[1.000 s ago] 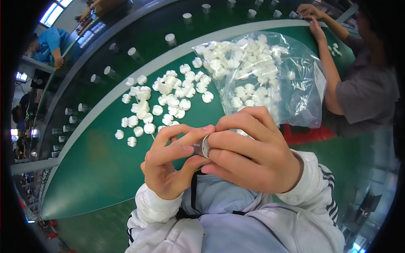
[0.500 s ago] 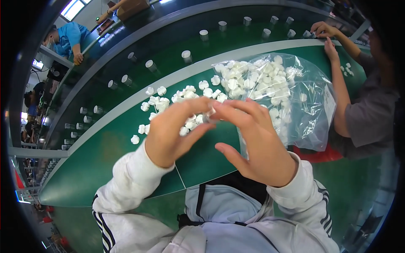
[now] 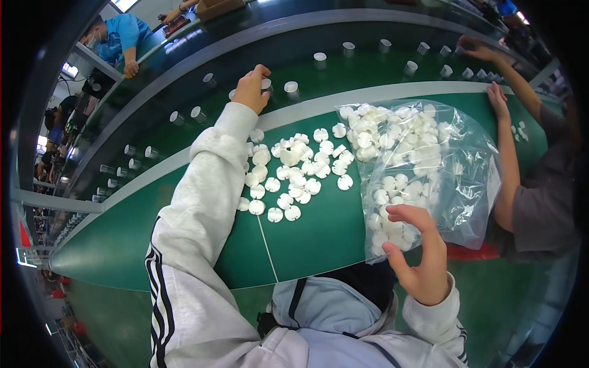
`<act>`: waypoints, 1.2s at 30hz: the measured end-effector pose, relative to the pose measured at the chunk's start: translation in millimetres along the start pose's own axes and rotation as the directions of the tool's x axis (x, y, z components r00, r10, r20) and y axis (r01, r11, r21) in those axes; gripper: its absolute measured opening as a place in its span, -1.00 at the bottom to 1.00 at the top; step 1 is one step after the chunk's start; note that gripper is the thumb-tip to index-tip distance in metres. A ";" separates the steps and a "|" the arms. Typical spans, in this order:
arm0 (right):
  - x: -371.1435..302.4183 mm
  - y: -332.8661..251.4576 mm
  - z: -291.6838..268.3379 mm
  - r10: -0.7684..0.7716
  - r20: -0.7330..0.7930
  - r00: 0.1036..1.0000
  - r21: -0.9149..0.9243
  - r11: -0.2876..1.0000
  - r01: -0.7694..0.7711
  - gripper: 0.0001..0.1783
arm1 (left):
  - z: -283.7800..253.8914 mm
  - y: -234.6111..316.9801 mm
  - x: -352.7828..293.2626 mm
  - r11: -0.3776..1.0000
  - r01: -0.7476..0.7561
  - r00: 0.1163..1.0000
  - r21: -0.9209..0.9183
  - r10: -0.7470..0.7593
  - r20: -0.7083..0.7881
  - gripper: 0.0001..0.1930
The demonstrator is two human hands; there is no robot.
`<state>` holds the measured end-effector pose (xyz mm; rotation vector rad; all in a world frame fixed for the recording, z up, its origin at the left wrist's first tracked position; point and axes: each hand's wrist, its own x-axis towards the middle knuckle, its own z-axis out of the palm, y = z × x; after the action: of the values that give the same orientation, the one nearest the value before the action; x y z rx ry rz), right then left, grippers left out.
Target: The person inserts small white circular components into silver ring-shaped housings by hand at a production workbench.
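My left hand (image 3: 250, 92) reaches out over the dark conveyor belt, its fingers curled around a small white-topped cylinder (image 3: 265, 84). Another such cylinder (image 3: 291, 88) stands just to its right. Down at the near side, my right hand (image 3: 424, 260) is empty, thumb and fingers apart, beside the lower edge of a clear plastic bag (image 3: 469, 190). The bag is full of small round white notched caps (image 3: 399, 138). Loose white caps (image 3: 292, 213) lie scattered on the green table between my left sleeve and the bag; the sleeve hides part of the pile.
A pale rail (image 3: 313, 100) divides the green table (image 3: 325, 239) from the belt, where several cylinders (image 3: 319, 58) stand spaced out. At right, a co-worker's arms (image 3: 504, 135) reach to the belt beside a few caps (image 3: 520, 132). A person in blue (image 3: 126, 37) is beyond the belt.
My hands, together over the caps with a small cylinder before, have separated. The left has moved forward to the belt; the right has drawn back toward me and lower. The view has shifted slightly.
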<state>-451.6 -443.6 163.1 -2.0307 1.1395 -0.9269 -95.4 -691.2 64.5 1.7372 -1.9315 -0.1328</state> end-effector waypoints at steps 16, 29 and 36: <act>-9.7 -5.1 15.1 -0.006 0.082 0.997 0.062 0.998 0.001 -0.47 | 0.2 7.7 -0.6 0.843 -0.537 0.843 0.027 0.534 0.069 -0.82; 46.7 17.2 82.5 -0.163 0.022 0.986 -0.047 0.985 0.164 -0.74 | -12.3 2.4 -14.1 0.861 -0.429 0.903 0.274 0.415 0.111 -0.82; 60.7 63.2 128.0 -0.191 -0.012 0.982 -0.306 0.935 0.178 -0.81 | -45.4 58.2 0.4 0.918 -0.396 0.917 0.031 0.394 0.059 -0.85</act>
<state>-353.0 -501.8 58.6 -2.4117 1.1889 -0.9342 -127.3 -669.5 127.4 1.3420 -2.2946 0.0117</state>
